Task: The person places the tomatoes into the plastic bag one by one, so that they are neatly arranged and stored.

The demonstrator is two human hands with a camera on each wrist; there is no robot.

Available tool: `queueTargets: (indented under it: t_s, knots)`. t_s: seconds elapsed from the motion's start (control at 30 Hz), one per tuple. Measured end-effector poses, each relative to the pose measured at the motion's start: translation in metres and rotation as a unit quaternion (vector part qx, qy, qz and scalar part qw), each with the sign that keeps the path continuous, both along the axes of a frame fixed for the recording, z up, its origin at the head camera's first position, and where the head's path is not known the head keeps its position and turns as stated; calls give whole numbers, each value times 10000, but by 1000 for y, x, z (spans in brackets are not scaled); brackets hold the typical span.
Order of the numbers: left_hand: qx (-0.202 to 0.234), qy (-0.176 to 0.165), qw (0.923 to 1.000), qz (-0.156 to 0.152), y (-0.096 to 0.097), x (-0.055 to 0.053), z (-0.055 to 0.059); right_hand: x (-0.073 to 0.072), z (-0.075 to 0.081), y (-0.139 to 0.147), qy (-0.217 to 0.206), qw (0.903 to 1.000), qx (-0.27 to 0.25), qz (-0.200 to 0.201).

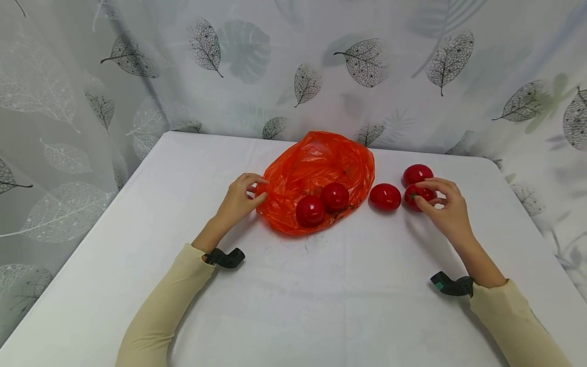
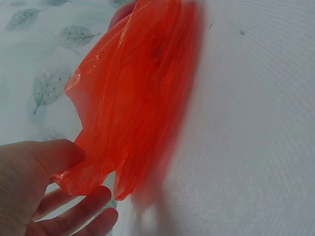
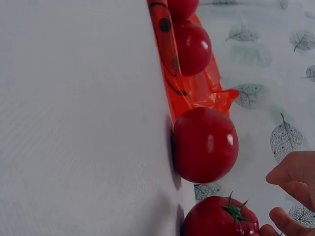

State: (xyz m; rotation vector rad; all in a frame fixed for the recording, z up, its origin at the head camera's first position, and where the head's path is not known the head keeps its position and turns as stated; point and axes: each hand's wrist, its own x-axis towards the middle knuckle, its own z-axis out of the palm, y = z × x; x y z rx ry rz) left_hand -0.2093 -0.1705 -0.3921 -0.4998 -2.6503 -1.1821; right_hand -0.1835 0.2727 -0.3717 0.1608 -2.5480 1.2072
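Observation:
My left hand [image 1: 236,201] pinches the near-left edge of a red plastic bag [image 1: 316,163] between thumb and fingers. In the left wrist view the thumb lies over the film, with the other fingers spread below. Two tomatoes, one [image 1: 310,211] nearer and one [image 1: 335,197] just behind it, rest at the bag's front. My right hand [image 1: 449,214] is at a tomato with a green stem [image 3: 216,219], its fingers loosely bent and a fingertip right at the tomato's side. Beside that are another tomato [image 1: 385,198] to the left and one [image 1: 417,174] behind.
A white-covered table [image 1: 321,306] bears everything. Behind it hangs a leaf-patterned curtain [image 1: 257,66], close to the table's back edge. Black wrist-worn devices, one on the left wrist [image 1: 224,258] and one on the right [image 1: 451,284], stick out toward the middle.

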Motion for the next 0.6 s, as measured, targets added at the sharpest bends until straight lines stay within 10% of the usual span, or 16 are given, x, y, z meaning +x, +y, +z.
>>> queueTargets:
  t_s: [0.6]
  knots:
    - [-19, 16, 10000, -20, 0, -1, -1, -8, -14, 9, -184, 9960, 818, 299]
